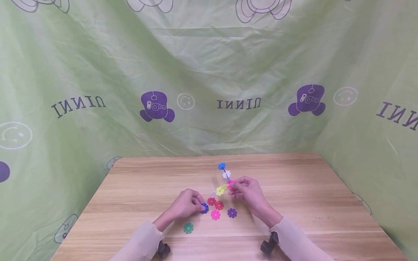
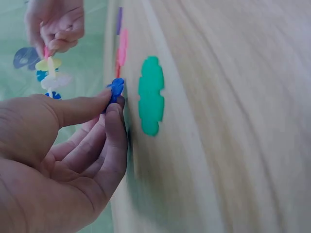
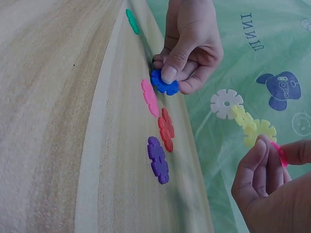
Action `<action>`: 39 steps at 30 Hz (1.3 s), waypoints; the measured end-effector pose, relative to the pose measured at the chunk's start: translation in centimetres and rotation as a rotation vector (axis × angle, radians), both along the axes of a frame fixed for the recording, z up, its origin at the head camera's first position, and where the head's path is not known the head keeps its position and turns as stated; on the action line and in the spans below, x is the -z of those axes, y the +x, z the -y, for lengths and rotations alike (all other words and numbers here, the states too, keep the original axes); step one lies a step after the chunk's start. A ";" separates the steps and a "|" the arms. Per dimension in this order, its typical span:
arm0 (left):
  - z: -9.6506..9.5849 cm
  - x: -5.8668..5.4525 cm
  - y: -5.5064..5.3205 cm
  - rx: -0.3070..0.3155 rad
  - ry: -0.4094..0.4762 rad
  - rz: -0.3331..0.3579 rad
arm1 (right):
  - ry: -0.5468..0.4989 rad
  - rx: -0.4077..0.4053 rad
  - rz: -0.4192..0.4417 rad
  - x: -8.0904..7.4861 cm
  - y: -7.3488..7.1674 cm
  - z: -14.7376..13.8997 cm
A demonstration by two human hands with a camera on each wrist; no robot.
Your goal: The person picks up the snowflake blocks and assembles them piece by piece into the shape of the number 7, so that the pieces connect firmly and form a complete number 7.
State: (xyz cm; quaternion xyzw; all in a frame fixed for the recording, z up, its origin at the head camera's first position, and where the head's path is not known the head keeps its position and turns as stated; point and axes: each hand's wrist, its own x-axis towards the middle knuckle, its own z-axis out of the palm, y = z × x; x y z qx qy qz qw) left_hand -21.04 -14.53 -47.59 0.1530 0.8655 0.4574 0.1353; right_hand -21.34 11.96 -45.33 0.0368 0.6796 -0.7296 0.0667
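Thumb and fingers of my left hand pinch a dark blue notched snowflake disc close to the tabletop. Higher and to the right, my right hand pinches a pink snowflake disc, part of a joined chain. From that pink piece, a white disc and a lighter blue disc reach up and away. On its other side, yellow discs lead to a whitish disc. The fingers partly cover both pinched discs.
Between the hands lie two red discs, a loose pink disc and a purple disc. A green disc is nearer me, below the left hand. Behind the wooden table hangs a green printed cloth.
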 end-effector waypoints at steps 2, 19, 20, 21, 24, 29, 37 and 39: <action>0.1 0.0 0.0 -0.017 0.057 0.038 | -0.006 0.000 0.000 0.0 0.0 -0.1; 0.3 -0.6 -0.8 -0.115 0.279 0.158 | -0.021 -0.008 -0.003 -0.2 -0.2 0.0; 0.3 -0.6 -0.8 -0.115 0.286 0.161 | -0.021 -0.008 -0.004 -0.2 -0.2 0.1; 0.3 -0.6 -0.8 -0.114 0.296 0.165 | -0.021 -0.008 -0.005 -0.2 -0.1 0.1; 0.5 -0.8 -0.8 -0.114 0.309 0.171 | -0.020 -0.006 -0.006 -0.2 -0.1 0.1; 0.6 -0.8 -0.9 -0.110 0.316 0.184 | -0.015 -0.002 -0.009 -0.1 -0.2 0.1; 0.5 -0.6 -1.0 -0.101 0.332 0.214 | 0.015 -0.005 -0.003 -0.1 0.0 0.3; 0.4 -0.6 -1.0 -0.103 0.332 0.212 | 0.022 -0.005 0.001 0.0 0.0 0.3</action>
